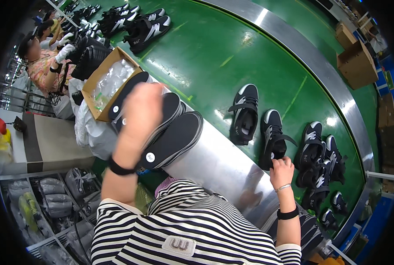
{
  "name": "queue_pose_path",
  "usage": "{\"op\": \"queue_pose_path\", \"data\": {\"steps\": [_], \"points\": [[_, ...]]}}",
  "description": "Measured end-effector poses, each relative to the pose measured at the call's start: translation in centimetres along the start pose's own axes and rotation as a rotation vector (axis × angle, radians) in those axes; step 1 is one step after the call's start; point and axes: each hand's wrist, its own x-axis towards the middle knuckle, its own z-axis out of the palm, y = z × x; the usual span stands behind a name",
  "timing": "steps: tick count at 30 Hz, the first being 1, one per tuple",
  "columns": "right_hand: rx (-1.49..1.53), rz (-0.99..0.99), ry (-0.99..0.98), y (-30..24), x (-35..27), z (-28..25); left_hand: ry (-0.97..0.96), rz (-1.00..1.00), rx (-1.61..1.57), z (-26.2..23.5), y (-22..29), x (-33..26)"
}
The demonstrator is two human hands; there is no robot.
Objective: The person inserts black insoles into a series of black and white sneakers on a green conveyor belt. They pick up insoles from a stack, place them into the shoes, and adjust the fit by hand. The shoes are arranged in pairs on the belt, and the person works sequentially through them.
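Note:
My right hand (281,171) grips the heel collar of a black sneaker (274,132) with a grey toe, which stands on the green conveyor belt. A strap sticks out from that shoe's side. My left hand (144,104) hangs over stacks of black insoles, smeared by motion, so its fingers cannot be made out. Closest to me lies one insole stack (175,139) with a round white sticker at its heel end. Another insole stack (168,110) shows behind it, partly covered by my left hand. A second sneaker (244,115) stands on the belt left of the gripped one.
A steel ledge (219,161) runs along the belt. Several sneakers (314,141) stand to the right, more (148,31) far left. An open cardboard box (95,106) holds clear plastic packing. Divided bins (51,198) hold wrapped goods lower left. A co-worker (45,66) in white gloves handles black footwear.

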Motion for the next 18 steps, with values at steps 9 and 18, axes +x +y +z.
{"op": "queue_pose_path", "data": {"steps": [9, 18], "points": [[0.014, 0.309, 0.038, 2.7, -0.8, 0.5, 0.257, -0.384, 0.406, 0.1, -23.9, -1.7], [0.251, -0.08, 0.172, -4.2, 4.1, -4.6, -0.416, -0.115, 0.16, 1.7, -6.1, -4.9]]}}
